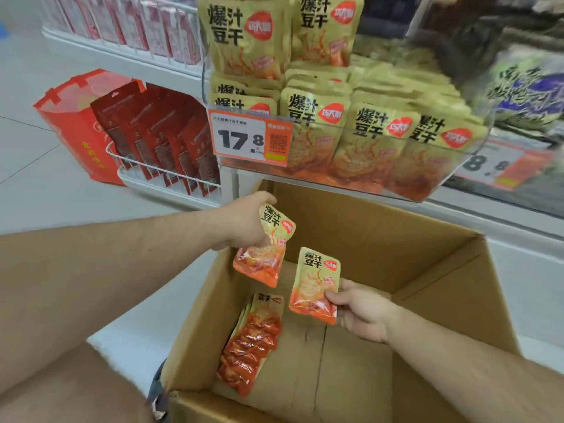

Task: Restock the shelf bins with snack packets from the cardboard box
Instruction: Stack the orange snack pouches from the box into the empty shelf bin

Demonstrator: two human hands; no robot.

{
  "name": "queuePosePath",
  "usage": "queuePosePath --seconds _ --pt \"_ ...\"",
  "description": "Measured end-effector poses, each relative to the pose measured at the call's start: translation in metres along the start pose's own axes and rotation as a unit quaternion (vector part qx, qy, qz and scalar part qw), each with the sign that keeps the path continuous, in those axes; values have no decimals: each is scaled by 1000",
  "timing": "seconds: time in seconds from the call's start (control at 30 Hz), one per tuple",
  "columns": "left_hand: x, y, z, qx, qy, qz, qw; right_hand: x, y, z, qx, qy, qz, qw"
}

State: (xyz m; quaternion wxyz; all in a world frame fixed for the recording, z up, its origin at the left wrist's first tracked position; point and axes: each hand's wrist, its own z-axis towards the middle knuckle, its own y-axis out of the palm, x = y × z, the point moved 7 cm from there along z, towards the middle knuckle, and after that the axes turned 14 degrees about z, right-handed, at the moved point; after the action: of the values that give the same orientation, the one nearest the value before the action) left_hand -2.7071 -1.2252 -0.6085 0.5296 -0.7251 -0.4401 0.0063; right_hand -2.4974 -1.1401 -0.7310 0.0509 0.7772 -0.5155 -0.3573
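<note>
Two bare hands are reaching over an open cardboard box [381, 239], each holding one snack packet. The left hand [244, 221] is curling its fingers round the upper edge of one packet [264, 248], which is hanging tilted above the box's left side. The right hand [360, 309] is pinching the lower right corner of a second packet [314, 285], holding it upright just beside the first, the two not touching.

Both packets are showing a yellow top fading to orange-red below, with bold black characters 爆汁豆干 and a red round logo whose white writing is too small to read.

Down in the box, a row of the same packets [250, 343] is leaning against the left wall, overlapping; roughly six or seven edges are showing, the exact count being unclear.

Above the box, a clear shelf bin [457, 154] is holding many matching packets standing in rows; four fronts are facing out along the lower row, and two more packets [280, 35] are standing higher up behind. A price tag [250, 137] on the bin's front is reading 17.8, with a QR code beside the figure. A second tag [500, 169] further right is blurred, showing 8.8.

To the left, a white wire rack [164, 175] is holding about five dark red packets, and a red bag [70, 123] with yellow characters is standing on the floor beside it
</note>
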Motion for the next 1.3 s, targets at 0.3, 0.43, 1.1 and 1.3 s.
queuePosePath --seconds 0.3,0.43,1.1,1.3 --pt "49 7 -51 -56 60 -139 987 -51 58 -106 -41 -134 -90 986" --pt "72 8 -72 -91 118 -219 964 -66 64 -127 18 -214 -182 960" --pt "122 -44 -92 25 219 -310 925 -135 108 -184 -1 -303 -319 898" --pt "129 -66 -91 85 250 -269 926 -155 117 -193 -14 -338 -258 905"
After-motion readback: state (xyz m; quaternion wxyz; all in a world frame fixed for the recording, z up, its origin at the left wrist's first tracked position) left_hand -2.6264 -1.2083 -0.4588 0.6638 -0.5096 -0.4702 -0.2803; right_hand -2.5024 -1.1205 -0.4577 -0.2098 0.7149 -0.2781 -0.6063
